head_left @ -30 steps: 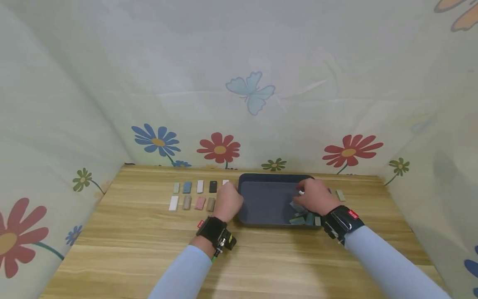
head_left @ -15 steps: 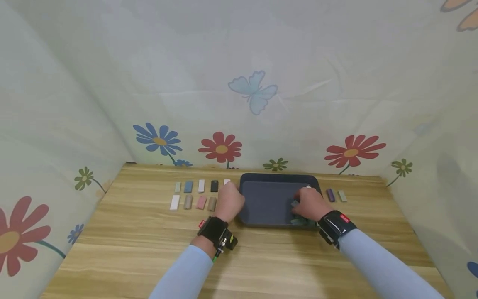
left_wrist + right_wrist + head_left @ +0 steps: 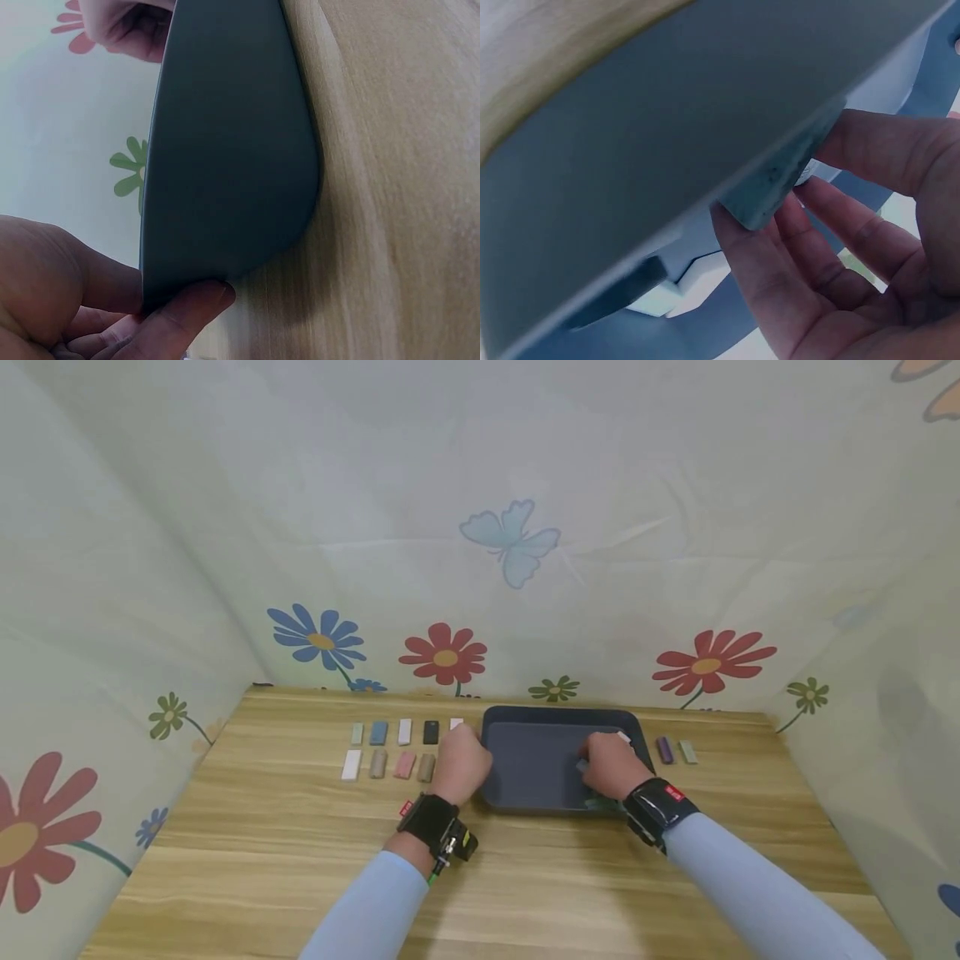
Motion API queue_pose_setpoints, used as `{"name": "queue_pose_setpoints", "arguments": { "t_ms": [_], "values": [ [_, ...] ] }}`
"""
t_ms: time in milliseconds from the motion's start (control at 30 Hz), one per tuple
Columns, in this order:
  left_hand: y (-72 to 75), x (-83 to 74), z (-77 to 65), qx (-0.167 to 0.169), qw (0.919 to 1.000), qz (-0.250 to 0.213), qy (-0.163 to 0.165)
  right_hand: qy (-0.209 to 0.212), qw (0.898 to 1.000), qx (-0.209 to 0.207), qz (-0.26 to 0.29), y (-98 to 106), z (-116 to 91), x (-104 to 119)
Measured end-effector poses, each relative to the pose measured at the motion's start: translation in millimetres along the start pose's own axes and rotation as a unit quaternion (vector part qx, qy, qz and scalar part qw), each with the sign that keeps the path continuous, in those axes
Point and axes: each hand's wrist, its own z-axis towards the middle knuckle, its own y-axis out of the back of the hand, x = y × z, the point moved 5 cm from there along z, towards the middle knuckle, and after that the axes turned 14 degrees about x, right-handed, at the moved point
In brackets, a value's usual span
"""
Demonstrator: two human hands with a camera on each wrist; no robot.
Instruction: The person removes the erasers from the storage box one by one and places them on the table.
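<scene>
Pinching a teal block [image 3: 776,182], clear only from right wrist, right hand [image 3: 615,765] overhangs tray [image 3: 528,760]; left hand [image 3: 461,765] grips its left edge.

the tray [image 3: 525,764] is dark slate, the pinched block [image 3: 775,180] speckled teal. the tabletop [image 3: 540,893] is yellow-brown with wood grain; the loose blocks [image 3: 378,733] on it are white, pale green, blue, black, beige, pink and purple. sleeves [image 3: 367,906] are light blue, wristbands [image 3: 429,821] black with red tags [image 3: 675,792]. the off-white backdrop [image 3: 337,485] is printed with red, blue and green flowers [image 3: 444,657] and a pale-blue butterfly [image 3: 512,541].
</scene>
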Motion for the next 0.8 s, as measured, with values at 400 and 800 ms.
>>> {"name": "queue_pose_setpoints", "arguments": {
  "t_ms": [400,800],
  "values": [
    [1.0,-4.3,-4.9,-0.002,1.0000,-0.002,0.000,-0.003,0.999,0.017,0.031,-3,12,17],
    [-0.8,1.4,0.4,-0.007,1.0000,-0.001,-0.001,0.030,0.997,-0.022,0.073,21,4,13]
  ]
}}
